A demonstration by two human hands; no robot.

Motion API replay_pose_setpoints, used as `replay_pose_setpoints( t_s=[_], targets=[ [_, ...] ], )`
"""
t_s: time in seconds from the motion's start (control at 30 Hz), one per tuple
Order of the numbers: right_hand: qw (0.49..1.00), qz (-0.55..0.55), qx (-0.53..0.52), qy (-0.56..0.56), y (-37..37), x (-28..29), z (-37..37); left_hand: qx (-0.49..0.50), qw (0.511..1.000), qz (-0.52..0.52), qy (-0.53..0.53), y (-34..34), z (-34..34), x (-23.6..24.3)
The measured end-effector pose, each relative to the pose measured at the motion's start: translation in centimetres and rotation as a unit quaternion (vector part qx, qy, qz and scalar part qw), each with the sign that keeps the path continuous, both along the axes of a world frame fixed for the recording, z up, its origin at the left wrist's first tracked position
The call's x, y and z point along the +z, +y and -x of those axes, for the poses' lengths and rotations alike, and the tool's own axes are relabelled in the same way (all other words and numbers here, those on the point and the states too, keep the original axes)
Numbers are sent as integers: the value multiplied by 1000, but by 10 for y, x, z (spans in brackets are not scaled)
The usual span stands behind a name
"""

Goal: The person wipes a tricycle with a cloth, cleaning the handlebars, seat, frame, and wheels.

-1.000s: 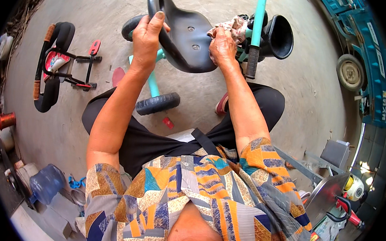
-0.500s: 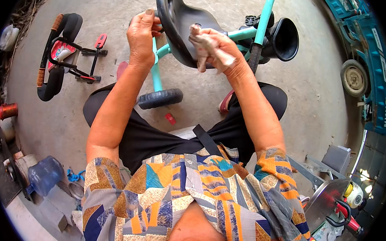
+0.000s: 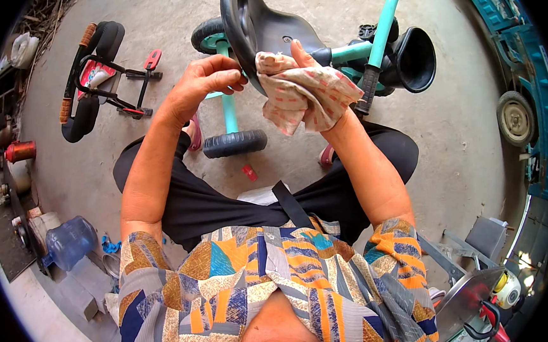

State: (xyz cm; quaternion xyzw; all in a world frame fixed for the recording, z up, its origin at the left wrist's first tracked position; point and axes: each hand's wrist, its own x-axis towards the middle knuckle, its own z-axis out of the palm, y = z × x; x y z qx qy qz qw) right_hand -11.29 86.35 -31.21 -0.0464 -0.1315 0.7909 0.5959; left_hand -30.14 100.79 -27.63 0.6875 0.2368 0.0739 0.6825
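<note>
In front of me stands a child's tricycle with a turquoise frame (image 3: 229, 113) and a black moulded seat (image 3: 290, 32). My right hand (image 3: 303, 57) holds a crumpled pale cloth (image 3: 308, 96) with reddish marks against the seat's near side. The cloth covers most of that hand's fingers; the thumb points up. Beside the seat's left edge, my left hand (image 3: 207, 84) is closed, its fingers curled and its fingertips at the rim. Whatever lies between those fingers is hidden. One black wheel (image 3: 235, 144) rests on the floor between my feet, and another wheel (image 3: 208, 35) shows behind the left hand.
A black part with padded bars (image 3: 86, 114) and red pedals lies at left. A turquoise handlebar tube (image 3: 384, 26) and black cone-shaped part (image 3: 415, 60) rise at right. Blue bottle (image 3: 71, 242) lower left; teal vehicle (image 3: 542, 94) far right; small red piece (image 3: 249, 172) on the concrete.
The cloth has spread from a bunched wad over my right hand and come nearer me. My left hand has shifted down along the seat's edge, its fingers turning toward the rim.
</note>
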Motion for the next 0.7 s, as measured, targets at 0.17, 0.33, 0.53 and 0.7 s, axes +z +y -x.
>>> replay_pose_setpoints(
  t_s=[0.17,0.33,0.53,0.7],
  targets=[
    [992,76,1,-99,-8,32,24,-47,993,105,-31,-16,10,-1],
    [945,140,-10,-294,-9,33,35,-4,984,171,-43,-31,13,-2],
    [627,70,-220,-744,-2,44,19,99,986,136,24,-5,37,-12],
    [486,-54,-397,-776,13,24,36,357,884,242,-181,30,35,-30]
  ],
)
